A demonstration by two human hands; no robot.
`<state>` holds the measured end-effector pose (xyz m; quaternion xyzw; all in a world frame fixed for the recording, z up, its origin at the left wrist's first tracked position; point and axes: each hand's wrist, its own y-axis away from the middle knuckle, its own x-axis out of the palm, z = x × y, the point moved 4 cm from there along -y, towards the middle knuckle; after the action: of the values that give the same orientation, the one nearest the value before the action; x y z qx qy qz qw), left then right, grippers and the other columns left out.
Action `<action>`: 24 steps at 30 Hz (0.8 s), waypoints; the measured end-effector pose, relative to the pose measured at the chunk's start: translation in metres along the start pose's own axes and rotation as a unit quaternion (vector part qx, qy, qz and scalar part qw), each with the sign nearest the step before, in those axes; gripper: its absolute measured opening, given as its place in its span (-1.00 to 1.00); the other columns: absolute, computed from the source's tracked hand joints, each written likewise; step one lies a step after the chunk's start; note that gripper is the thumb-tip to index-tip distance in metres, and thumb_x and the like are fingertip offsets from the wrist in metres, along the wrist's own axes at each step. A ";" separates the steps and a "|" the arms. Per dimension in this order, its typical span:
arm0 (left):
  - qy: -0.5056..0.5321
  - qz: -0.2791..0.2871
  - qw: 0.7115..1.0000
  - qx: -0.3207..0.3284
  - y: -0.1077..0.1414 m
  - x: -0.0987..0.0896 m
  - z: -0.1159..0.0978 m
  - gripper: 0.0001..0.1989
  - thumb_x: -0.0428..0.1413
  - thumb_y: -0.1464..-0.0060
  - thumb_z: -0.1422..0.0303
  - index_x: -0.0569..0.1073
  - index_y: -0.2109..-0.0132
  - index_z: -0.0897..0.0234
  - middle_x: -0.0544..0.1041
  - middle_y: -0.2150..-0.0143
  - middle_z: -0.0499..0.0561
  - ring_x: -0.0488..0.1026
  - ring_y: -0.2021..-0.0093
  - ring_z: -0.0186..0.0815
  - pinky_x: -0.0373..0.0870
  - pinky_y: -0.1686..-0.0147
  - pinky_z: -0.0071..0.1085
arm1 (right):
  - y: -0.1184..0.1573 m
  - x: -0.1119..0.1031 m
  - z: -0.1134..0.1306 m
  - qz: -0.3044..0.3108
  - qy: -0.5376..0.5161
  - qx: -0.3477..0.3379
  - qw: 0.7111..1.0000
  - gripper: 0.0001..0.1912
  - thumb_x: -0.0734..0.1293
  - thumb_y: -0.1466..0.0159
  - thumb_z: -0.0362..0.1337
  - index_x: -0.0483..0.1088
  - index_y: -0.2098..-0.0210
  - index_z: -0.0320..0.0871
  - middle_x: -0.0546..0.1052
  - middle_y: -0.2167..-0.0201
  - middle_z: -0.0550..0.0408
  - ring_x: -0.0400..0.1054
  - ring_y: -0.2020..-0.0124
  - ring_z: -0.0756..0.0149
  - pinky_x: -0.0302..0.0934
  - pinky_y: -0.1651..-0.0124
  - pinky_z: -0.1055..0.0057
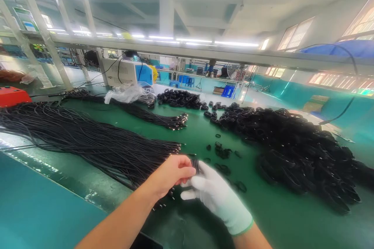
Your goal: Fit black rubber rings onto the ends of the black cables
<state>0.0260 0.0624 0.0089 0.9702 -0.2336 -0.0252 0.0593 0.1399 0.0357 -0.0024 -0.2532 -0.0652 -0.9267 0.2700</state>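
Note:
My bare left hand (pixel 175 171) and my right hand (pixel 213 192), in a white glove with a green cuff, meet above the green table. Between their fingers is a small coil of black cable (pixel 195 165), gripped by both. Just left of the hands, a wide bundle of long black cables (pixel 96 136) ends in metal tips. Beyond it lies a smaller cable bundle (pixel 152 116). A few loose black rings and coils (pixel 222 151) rest past my right hand. My palms hide part of the coil.
A large heap of black coiled cables (pixel 280 132) covers the right side, with another pile (pixel 181 98) at the back. Clear plastic (pixel 128 94) lies near a white and blue machine (pixel 125 72). A red box (pixel 13 96) sits far left. A metal rail (pixel 187 48) crosses overhead.

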 end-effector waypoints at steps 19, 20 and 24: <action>-0.311 -0.222 0.893 0.238 0.008 -0.002 -0.014 -0.68 -0.05 0.11 0.67 0.47 0.34 0.22 0.43 0.39 -0.09 0.38 0.35 -0.41 0.29 0.31 -0.50 | 0.000 0.003 -0.009 0.035 -0.033 0.023 0.999 -0.51 0.37 -0.14 -0.30 0.23 -0.05 -0.16 0.34 -0.01 -0.09 0.35 0.04 0.09 0.34 0.15 0.19; -0.297 -0.230 0.893 0.246 0.006 -0.002 -0.013 -0.68 -0.05 0.11 0.67 0.48 0.34 0.22 0.43 0.40 -0.10 0.38 0.35 -0.41 0.30 0.30 -0.50 | 0.001 0.003 -0.009 0.037 -0.045 0.022 0.998 -0.50 0.38 -0.14 -0.28 0.23 -0.05 -0.15 0.34 -0.01 -0.09 0.35 0.04 0.10 0.33 0.13 0.18; -0.317 -0.227 0.890 0.235 0.001 -0.003 -0.019 -0.74 -0.01 0.08 0.61 0.49 0.34 0.21 0.44 0.39 -0.09 0.37 0.37 -0.39 0.31 0.31 -0.49 | 0.002 0.003 -0.005 0.042 -0.079 0.016 0.996 -0.54 0.34 -0.18 -0.21 0.25 -0.04 -0.20 0.39 0.05 -0.09 0.35 0.04 0.15 0.29 0.05 0.19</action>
<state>0.0245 0.0648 0.0276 0.9228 -0.0122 -0.2887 -0.2548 0.1361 0.0309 -0.0054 -0.3237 -0.0902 -0.8906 0.3064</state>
